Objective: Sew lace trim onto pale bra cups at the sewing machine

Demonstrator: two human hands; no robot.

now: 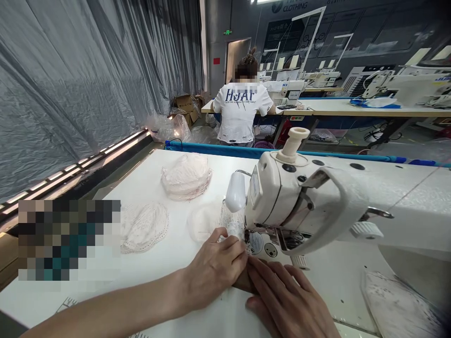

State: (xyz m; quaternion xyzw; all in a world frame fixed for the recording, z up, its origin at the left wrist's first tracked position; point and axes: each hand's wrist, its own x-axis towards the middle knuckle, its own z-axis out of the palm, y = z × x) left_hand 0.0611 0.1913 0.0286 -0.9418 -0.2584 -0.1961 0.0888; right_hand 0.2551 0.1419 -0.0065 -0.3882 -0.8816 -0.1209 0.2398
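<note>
A white sewing machine point(271, 192) stands in front of me, its needle area just beyond my fingertips. Sheer white lace fabric point(231, 221) runs beneath the machine's head on the needle's left side. My left hand point(220, 260) has its fingers curled down on the near end of this lace. Beside it, my right hand point(291, 295) lies flat with fingers stretched forward, touching a brown strip point(245, 281) between the two hands. What lies directly under the fingertips is hidden. A round sheer white piece point(201, 223) rests left of the lace.
A pinkish lace stack point(186, 176) and a white lace stack point(144, 227) lie on the white table point(148, 286). More lace point(398, 305) sits at the right. A blurred patch covers the left. Beyond the table, a person in a white shirt point(239, 112) sits at another machine.
</note>
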